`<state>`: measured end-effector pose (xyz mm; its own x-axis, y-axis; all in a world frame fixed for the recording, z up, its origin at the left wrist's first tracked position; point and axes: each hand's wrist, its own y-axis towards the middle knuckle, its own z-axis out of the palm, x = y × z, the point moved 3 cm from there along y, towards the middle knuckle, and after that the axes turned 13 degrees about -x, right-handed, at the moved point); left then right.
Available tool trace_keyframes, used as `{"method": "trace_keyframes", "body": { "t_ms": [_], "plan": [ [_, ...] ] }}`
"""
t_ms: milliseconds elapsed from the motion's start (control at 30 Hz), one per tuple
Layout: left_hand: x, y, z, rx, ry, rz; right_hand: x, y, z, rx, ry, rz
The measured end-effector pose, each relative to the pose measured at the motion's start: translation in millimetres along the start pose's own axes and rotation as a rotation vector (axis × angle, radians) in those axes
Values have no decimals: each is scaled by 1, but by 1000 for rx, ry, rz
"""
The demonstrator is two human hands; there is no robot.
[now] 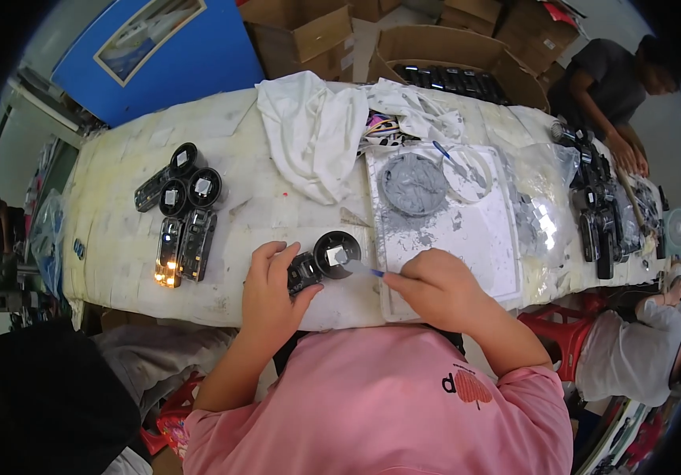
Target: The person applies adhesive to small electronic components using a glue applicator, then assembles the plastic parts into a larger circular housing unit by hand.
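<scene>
With fingers wrapped round its rectangular body, my left hand [268, 289] holds a black device with a round cup-shaped end [336, 252] near the table's front edge. A pale square patch shows inside that round end. My right hand [439, 289] grips a small spatula [366, 269] with a blue handle, its pale blade at the rim of the round end. Right of the device lies a white tray [483, 261] smeared with grey. On it stands a round tub of grey paste [413, 184], next to a white ring [467, 176] and another blue-tipped tool [442, 150].
Several similar black devices [186, 229] lie at the left, one with lit lamps. White cloth [313, 134] lies at the back. More black devices [598, 206] and clear plastic bags [542, 198] crowd the right end, where a co-worker [610, 87] stands. Cardboard boxes [451, 51] sit beyond the table.
</scene>
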<state>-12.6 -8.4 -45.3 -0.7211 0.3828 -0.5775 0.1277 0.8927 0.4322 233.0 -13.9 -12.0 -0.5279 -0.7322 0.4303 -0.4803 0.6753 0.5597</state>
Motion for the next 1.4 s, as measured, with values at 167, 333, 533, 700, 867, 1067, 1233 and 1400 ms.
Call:
{"method": "trace_keyframes", "body": {
  "t_ms": [167,333,533,700,867,1067,1233,1400],
  "plan": [
    [2,0,0,-27,-40,-62,-34,-6,-30,-423,-249,140],
    [16,4,-6,-182,93,-92,-79,-26,-44,-460,-368,340],
    [28,8,-14,-227,369,19,-81,-30,-44,-318,-428,403],
    [28,12,-14,-233,282,-110,-77,-27,-51,-331,-412,435],
    [29,19,3,-150,403,-44,-73,-39,-60,-278,-403,445],
    [35,16,-16,-161,478,-27,-86,-6,-85,-325,-402,284],
    [42,14,-15,-235,566,-80,-203,7,-169,-513,-746,407],
    [50,11,-16,-375,682,-47,-323,-65,-234,-278,-1113,1052]
  ]
}}
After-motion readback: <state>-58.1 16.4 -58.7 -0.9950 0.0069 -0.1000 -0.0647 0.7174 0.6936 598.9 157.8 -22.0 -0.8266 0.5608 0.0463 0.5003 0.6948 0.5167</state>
